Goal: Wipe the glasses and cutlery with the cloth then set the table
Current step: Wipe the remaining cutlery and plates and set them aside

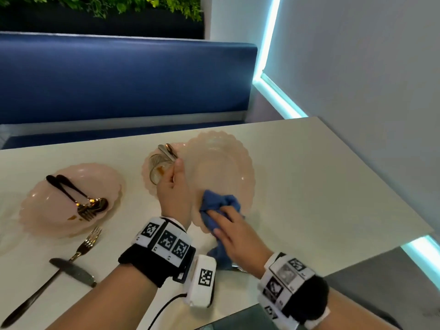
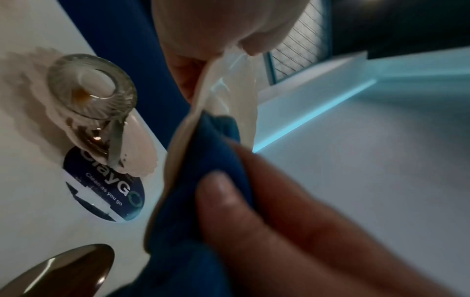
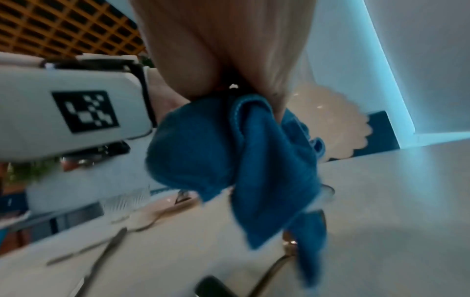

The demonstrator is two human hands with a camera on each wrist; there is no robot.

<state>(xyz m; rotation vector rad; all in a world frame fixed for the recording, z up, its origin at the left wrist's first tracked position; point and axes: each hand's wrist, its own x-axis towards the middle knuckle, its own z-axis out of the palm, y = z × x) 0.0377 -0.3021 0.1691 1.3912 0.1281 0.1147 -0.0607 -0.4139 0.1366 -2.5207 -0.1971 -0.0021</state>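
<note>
While both hands (image 1: 173,186) grip plate (image 1: 221,167) and cloth (image 1: 219,203), a sticker (image 2: 106,191) reads "ClayGO, Clean as you go".

The head camera looks down over the table (image 1: 309,175); both wrist cameras sit low and close, sharing the blue cloth (image 2: 211,160) and raised plate (image 3: 338,120).

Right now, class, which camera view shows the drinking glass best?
The left wrist view: the glass fills it, ribbed, brown residue inside. The head view shows it small, partly behind the left hand; the right wrist view shows only blur.
</note>
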